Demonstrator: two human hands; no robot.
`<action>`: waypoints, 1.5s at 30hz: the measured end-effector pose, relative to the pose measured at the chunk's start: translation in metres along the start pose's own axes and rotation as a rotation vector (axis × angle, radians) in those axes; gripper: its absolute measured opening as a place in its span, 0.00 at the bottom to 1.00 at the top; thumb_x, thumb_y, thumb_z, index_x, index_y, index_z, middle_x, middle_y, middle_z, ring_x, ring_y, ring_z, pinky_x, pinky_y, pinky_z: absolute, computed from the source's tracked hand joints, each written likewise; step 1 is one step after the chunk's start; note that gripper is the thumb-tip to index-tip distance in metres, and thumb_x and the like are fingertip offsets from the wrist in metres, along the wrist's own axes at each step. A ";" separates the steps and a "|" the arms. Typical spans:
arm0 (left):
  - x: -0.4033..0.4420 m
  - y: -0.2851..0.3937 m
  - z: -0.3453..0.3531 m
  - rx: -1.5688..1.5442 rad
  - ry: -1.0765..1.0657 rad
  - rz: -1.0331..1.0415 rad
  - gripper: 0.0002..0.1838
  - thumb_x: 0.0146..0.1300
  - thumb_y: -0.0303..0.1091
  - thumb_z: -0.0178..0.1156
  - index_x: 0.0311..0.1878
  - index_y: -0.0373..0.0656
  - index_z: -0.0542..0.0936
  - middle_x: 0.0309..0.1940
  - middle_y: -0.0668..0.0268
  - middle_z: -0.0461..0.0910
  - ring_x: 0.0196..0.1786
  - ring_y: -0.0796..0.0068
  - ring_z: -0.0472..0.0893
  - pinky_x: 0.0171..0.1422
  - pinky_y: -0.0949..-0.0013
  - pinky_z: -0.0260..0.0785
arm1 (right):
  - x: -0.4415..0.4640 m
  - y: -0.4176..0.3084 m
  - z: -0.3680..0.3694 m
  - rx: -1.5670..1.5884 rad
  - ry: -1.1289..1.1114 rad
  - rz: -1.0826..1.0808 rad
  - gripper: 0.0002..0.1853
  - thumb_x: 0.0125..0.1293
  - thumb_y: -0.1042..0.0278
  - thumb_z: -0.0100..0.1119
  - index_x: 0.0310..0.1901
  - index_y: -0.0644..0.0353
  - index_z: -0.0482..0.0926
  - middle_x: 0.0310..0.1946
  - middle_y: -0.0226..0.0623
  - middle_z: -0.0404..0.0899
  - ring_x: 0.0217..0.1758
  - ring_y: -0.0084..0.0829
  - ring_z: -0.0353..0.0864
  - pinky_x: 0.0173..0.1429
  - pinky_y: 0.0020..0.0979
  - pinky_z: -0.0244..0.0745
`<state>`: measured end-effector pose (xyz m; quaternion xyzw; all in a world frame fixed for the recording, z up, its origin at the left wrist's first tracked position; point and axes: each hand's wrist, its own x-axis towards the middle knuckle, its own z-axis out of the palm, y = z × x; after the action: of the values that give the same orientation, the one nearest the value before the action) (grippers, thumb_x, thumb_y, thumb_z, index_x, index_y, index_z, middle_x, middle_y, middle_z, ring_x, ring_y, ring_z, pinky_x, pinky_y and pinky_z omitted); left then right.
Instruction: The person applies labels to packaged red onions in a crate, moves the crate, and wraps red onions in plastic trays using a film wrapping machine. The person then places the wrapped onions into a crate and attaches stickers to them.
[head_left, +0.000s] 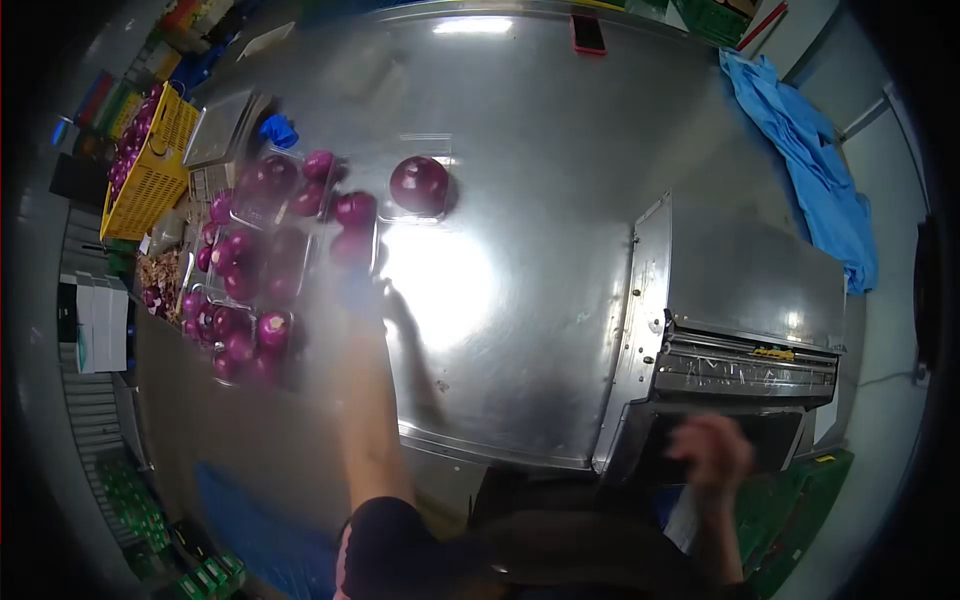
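Note:
Several peeled red onions (235, 345) lie at the left of the steel table, many in clear plastic trays (262, 212). One large onion (418, 184) sits in its own clear tray near the top middle. My left hand (355, 290) reaches to the onions beside the trays, just below a pair of onions (355, 210); it is smeared by motion, and its fingers cannot be made out. Over the dark front of the wrapping machine (735, 380), at the lower right, my right hand (712, 450) is raised with its fingers curled. It is blurred, and any held thing is too unclear to name.
A yellow crate (160, 165) of onions stands at the left, above onion skins (160, 270). Blue cloth (800, 150) hangs along the right edge. A phone (588, 35) lies at the table's far edge. Green crates (800, 520) are at the lower right.

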<state>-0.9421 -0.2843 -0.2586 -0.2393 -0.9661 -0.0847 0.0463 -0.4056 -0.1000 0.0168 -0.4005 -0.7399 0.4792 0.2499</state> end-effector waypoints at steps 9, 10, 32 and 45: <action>-0.252 0.042 -0.135 -1.146 -0.067 -0.706 0.09 0.55 0.28 0.55 0.20 0.40 0.73 0.21 0.74 0.68 0.25 0.85 0.64 0.26 0.72 0.53 | 0.081 0.076 0.279 0.180 -0.377 0.148 0.42 0.56 0.45 0.65 0.62 0.69 0.64 0.56 0.58 0.71 0.55 0.46 0.77 0.51 0.37 0.76; -0.268 0.045 -0.135 -1.091 -0.157 -0.595 0.09 0.56 0.28 0.55 0.20 0.39 0.74 0.22 0.75 0.68 0.26 0.86 0.63 0.26 0.71 0.51 | 0.080 0.077 0.284 0.207 -0.546 0.271 0.45 0.54 0.42 0.66 0.63 0.71 0.64 0.55 0.59 0.72 0.55 0.47 0.78 0.54 0.39 0.75; -0.219 0.518 -0.215 -0.973 -0.862 0.414 0.18 0.57 0.32 0.58 0.48 0.31 0.81 0.30 0.64 0.82 0.28 0.79 0.77 0.37 0.75 0.69 | 0.129 0.125 -0.196 -0.090 0.397 0.219 0.41 0.52 0.42 0.69 0.54 0.74 0.73 0.51 0.55 0.78 0.53 0.40 0.80 0.57 0.36 0.72; -0.230 0.453 -0.232 0.038 0.077 1.503 0.37 0.40 0.28 0.65 0.61 0.61 0.76 0.64 0.66 0.70 0.58 0.60 0.71 0.66 0.56 0.60 | 0.068 0.178 -0.324 -0.822 -0.328 -0.640 0.21 0.59 0.67 0.62 0.54 0.36 0.77 0.63 0.28 0.69 0.35 0.31 0.83 0.35 0.29 0.79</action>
<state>-0.5147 -0.0374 0.0033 -0.8303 -0.5416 -0.0221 0.1296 -0.1361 0.1602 -0.0115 -0.1399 -0.9805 0.1068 0.0875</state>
